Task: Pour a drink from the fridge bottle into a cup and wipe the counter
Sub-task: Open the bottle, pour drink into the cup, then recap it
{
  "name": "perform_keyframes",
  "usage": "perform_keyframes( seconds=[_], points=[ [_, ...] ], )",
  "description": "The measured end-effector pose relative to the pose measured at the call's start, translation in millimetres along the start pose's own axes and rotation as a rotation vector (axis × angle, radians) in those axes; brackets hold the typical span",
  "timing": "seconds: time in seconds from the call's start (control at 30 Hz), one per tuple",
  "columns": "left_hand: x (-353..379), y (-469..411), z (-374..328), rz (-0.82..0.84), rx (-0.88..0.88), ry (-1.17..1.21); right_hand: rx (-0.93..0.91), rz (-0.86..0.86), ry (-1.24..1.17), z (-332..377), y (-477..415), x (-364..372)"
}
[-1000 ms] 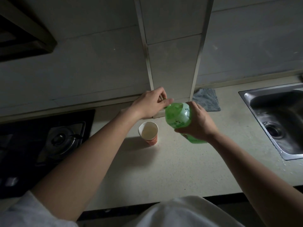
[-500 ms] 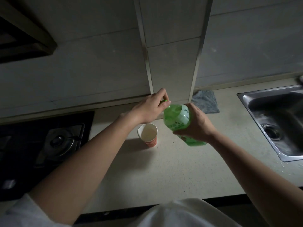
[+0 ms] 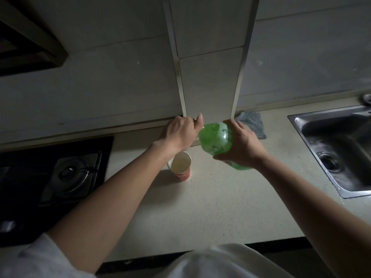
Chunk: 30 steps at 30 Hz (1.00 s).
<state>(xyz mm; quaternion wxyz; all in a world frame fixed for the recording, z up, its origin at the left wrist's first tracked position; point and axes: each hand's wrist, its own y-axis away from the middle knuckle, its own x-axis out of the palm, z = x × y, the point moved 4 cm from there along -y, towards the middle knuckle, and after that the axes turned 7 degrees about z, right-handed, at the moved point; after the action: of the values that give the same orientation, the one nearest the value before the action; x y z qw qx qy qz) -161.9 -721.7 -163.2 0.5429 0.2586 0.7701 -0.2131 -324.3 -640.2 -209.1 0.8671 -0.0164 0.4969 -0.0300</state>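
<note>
While right hand [image 3: 244, 145] clamps green bottle [image 3: 216, 140] above counter [image 3: 210, 207], left hand [image 3: 181, 133] fingers pinched at its cap end, prob. uncapping; next: tilt over cup [image 3: 180, 165] just left, w/ cloth [image 3: 252, 123] far right.

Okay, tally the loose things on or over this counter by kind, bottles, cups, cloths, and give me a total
Bottles: 1, the green bottle, held in the right hand with the left hand at its top
Cups: 1, the paper cup
Cloths: 1, the grey cloth
Total: 3
</note>
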Motion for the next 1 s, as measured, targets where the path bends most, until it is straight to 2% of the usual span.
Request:
perform_keyframes(
  seconds=[0.1,0.2,0.23,0.33,0.43,0.5,0.6,0.7,0.77,0.87,1.0],
  points=[
    [-1,5,0,0.038,0.135,0.009,0.001,0.165,-0.189,-2,1,6],
    [-1,7,5,0.048,0.055,-0.016,0.002,0.149,-0.19,1,5,13],
    [0,5,7,0.05,-0.031,-0.037,0.0,0.102,-0.131,2,5,13],
    [9,1,12,0.204,-0.298,-0.008,-0.031,-0.015,0.185,11,5,10],
    [10,0,10,0.18,-0.379,0.063,-0.059,-0.1,0.369,16,2,0],
    [6,-1,7,0.075,-0.365,0.055,-0.054,-0.097,0.348,15,0,-4],
    [1,-2,3,-0.059,-0.29,0.028,-0.012,-0.005,0.142,11,-3,-5],
    [-2,-1,1,-0.127,-0.18,-0.028,0.011,0.098,-0.05,7,-3,-3],
    [-5,2,-2,-0.138,-0.139,-0.058,0.019,0.139,-0.09,6,-2,-2],
    [-7,-1,1,-0.073,-0.165,-0.066,0.009,0.097,-0.022,9,0,-3],
    [6,-7,8,0.019,-0.264,0.033,-0.041,-0.051,0.287,17,0,-9]
  ],
)
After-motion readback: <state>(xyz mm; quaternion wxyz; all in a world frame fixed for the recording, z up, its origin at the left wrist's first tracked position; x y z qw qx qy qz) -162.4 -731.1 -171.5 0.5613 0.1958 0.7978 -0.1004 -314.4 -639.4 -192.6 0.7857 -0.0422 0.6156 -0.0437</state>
